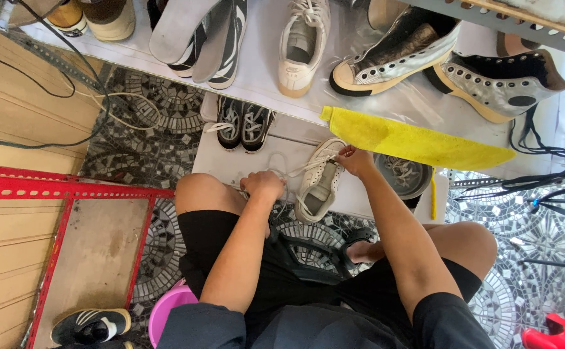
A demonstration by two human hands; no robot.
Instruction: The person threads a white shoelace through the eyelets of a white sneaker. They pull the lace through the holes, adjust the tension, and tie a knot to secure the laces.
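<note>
We hold a white sneaker [319, 183] between our hands: the right hand [355, 160] pinches its white lace [298, 169] at the toe end, the left hand [263, 185] grips the lace beside it. A yellow cloth [412, 141] hangs just beyond the right hand, black sneakers [242, 125] beyond the left.

I see a white low-top sneaker [319, 183] lying on a pale board just in front of my knees, toe pointing away, opening facing up. Its white lace [295, 169] is loose, strung from the upper eyelets out to the left across the board.
</note>
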